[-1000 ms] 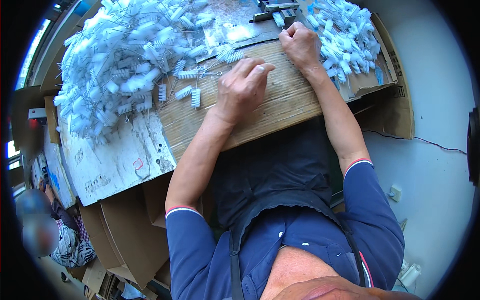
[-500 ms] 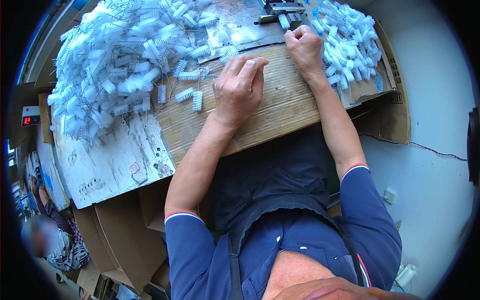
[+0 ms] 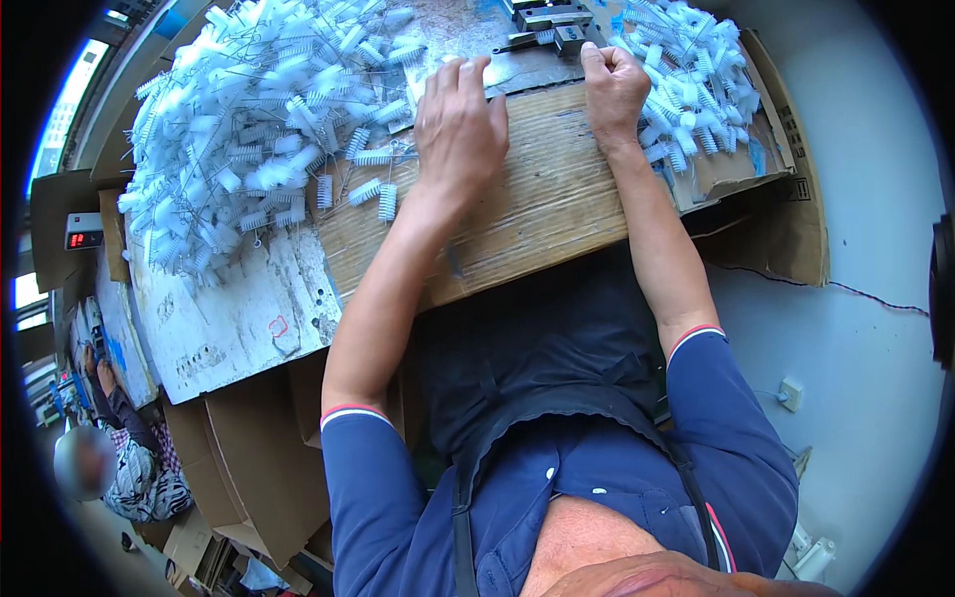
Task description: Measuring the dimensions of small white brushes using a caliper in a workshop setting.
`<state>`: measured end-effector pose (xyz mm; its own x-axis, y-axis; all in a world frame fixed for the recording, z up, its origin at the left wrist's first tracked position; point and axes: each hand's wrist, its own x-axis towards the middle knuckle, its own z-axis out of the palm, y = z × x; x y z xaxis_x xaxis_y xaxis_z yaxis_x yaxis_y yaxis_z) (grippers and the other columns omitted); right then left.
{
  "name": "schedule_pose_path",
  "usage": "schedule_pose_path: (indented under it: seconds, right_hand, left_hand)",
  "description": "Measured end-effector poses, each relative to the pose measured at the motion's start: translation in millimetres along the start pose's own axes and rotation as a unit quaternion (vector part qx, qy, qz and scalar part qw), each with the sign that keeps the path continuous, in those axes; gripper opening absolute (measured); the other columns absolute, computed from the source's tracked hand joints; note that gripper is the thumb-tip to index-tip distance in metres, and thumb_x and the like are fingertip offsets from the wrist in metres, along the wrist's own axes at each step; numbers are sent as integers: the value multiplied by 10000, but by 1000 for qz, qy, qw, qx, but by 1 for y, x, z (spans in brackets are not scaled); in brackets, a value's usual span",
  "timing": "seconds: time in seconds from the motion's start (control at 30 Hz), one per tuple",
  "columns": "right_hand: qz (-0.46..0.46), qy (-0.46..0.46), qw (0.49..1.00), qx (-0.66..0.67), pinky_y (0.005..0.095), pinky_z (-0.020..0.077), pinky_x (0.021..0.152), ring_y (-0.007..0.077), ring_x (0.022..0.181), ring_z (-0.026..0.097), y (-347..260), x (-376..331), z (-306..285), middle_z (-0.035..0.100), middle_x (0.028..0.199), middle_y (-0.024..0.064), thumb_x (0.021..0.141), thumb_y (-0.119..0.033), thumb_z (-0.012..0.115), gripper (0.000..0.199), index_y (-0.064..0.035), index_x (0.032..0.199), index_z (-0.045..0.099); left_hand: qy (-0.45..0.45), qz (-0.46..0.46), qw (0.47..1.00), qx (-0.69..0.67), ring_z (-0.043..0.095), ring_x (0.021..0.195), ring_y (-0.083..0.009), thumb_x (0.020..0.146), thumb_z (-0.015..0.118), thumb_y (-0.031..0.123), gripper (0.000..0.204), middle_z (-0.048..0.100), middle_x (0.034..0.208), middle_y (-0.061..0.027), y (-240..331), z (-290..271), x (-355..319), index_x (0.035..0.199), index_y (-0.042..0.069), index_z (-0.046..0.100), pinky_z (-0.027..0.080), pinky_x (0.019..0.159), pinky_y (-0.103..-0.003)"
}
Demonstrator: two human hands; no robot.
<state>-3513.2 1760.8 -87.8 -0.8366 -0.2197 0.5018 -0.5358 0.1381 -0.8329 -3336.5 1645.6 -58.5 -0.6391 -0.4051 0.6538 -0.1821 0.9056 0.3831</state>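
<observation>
My left hand [image 3: 460, 124] hovers over the front board at the inner edge of a large heap of small white bristle brushes with twisted wire stems [image 3: 254, 119]. Its fingers reach forward, loosely bent, with the thumb apart, and no brush shows in it. My right hand [image 3: 615, 99] is closed in a pinch just beside a dark metal fixture [image 3: 569, 40] at the far edge of the board. Whatever its fingers hold is hidden. One brush [image 3: 544, 37] appears to sit within the fixture. A smaller heap of white brushes [image 3: 691, 85] lies right of my right hand.
A ribbed brown board [image 3: 547, 199] covers the near table edge, beside a worn white panel [image 3: 239, 328]. Several loose brushes [image 3: 386, 202] lie on it. Cardboard boxes [image 3: 264, 468] stand below left. A co-worker [image 3: 134, 468] sits far left. A white wall [image 3: 865, 199] bounds the right.
My left hand has moved forward and its fingers have loosened. My right hand has shifted slightly right. The brush end that showed at the fixture's front no longer protrudes there.
</observation>
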Motion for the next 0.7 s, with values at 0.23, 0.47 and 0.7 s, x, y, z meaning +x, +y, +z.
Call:
schedule_pose_path:
  seconds: [0.23, 0.47, 0.7]
  right_hand:
    - [-5, 3, 999, 35, 303, 501, 547, 122, 574, 612, -5, -4, 0, 665, 628, 52, 941, -188, 747, 260, -7, 764, 687]
    - [0, 0, 998, 55, 307, 504, 544, 137, 569, 623, -6, 1, 1, 682, 645, 68, 946, -182, 742, 261, 3, 770, 688]
    - [16, -5, 998, 68, 310, 509, 550, 142, 574, 631, -7, -2, 2, 685, 648, 77, 950, -184, 741, 257, 3, 781, 689]
  left_hand:
    - [-67, -31, 987, 145, 683, 1024, -334, 901, 765, 295, 344, 713, 1072, -153, -11, 49, 45, 1115, 54, 645, 543, 876, -444]
    - [-66, -18, 988, 138, 711, 919, -333, 940, 726, 246, 184, 735, 956, -116, -18, 63, 56, 1014, 97, 649, 563, 777, -462]
    - [-66, 22, 984, 165, 711, 893, -321, 940, 723, 217, 163, 724, 898, -111, -27, 46, 53, 948, 86, 627, 552, 753, -466]
